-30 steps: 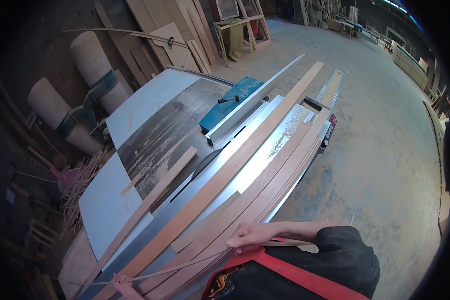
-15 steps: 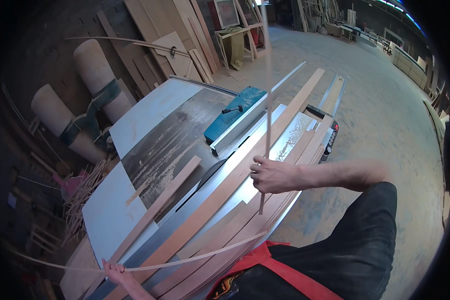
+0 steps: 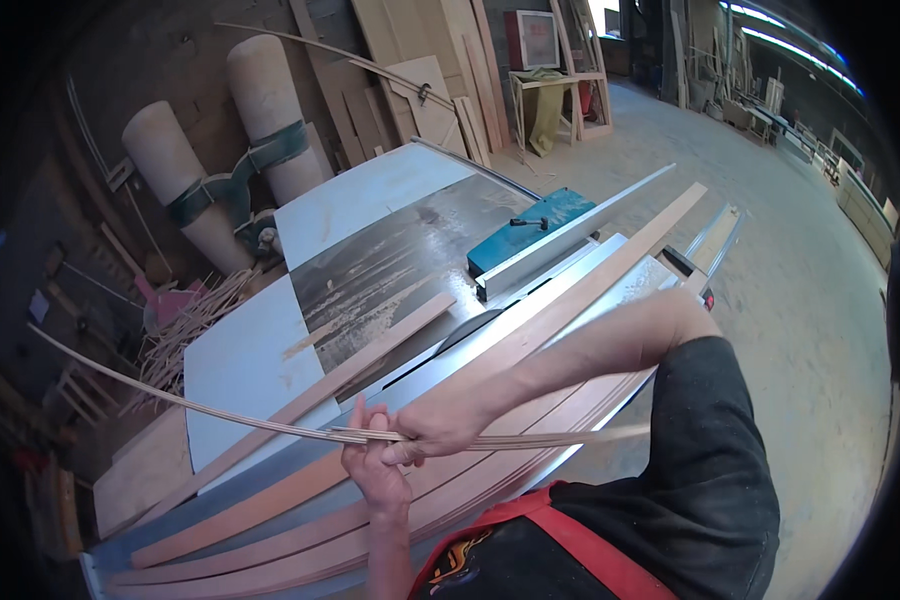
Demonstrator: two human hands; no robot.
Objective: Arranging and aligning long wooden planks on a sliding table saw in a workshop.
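A bundle of thin wood strips (image 3: 550, 439) spans both hands, with long bent ends running out to the far left. My left hand (image 3: 378, 470) is closed around the strips from below, thumb and fingers partly raised. My right hand (image 3: 445, 418) grips the bundle just to the right, touching the left. Under my hands, several long flat boards (image 3: 490, 465) lie along the near side of a table saw. Another board (image 3: 590, 280) lies beside the saw's slot. The blade (image 3: 470, 330) stands partly visible beyond my right forearm.
A teal fence block (image 3: 535, 232) with a metal rail sits on the saw table. One narrow board (image 3: 370, 362) lies across the table toward the left. Behind stand dust-collector bags (image 3: 270, 90), a pile of thin offcuts (image 3: 195, 325) and leaning panels (image 3: 400, 40).
My right hand has swung left and down, bringing its upright strip flat against the others. My left hand has moved right to meet it. The view has shifted.
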